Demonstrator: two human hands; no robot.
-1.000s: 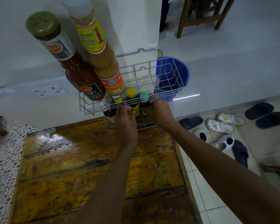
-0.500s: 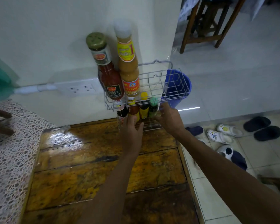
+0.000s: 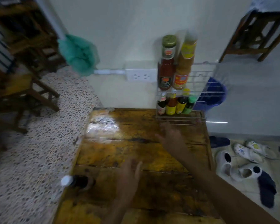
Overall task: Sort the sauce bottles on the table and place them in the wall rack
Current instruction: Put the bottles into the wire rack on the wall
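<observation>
Wire rack [image 3: 200,92] is fixed to the wall above the far right corner of the wooden table [image 3: 120,152]. Upper tier: a red sauce bottle [image 3: 166,68] with a green-gold cap, and just beside it a tan sauce bottle [image 3: 183,67] with yellow and red labels. Lower tier: four small bottles in a row, the first dark with a red cap [image 3: 161,105], the second with a yellow label [image 3: 171,106], the third dark with a yellow cap [image 3: 181,103], and the fourth green [image 3: 190,104]. Motion blur makes all label text unreadable; no brand can be confirmed.

One dark bottle [image 3: 78,181] with a white cap remains on the table, at its near left edge, well apart from the rack.

Left hand [image 3: 128,180] is over the middle of the table, fingers spread and straight, grasping nothing. Right hand [image 3: 171,138] is just below the rack, fingers extended and loose, also grasping nothing and not touching the rack.

A wall socket [image 3: 141,75] sits left of the rack, and a blue bucket [image 3: 215,94] stands behind it. Slippers [image 3: 242,160] lie on the floor to the right.
</observation>
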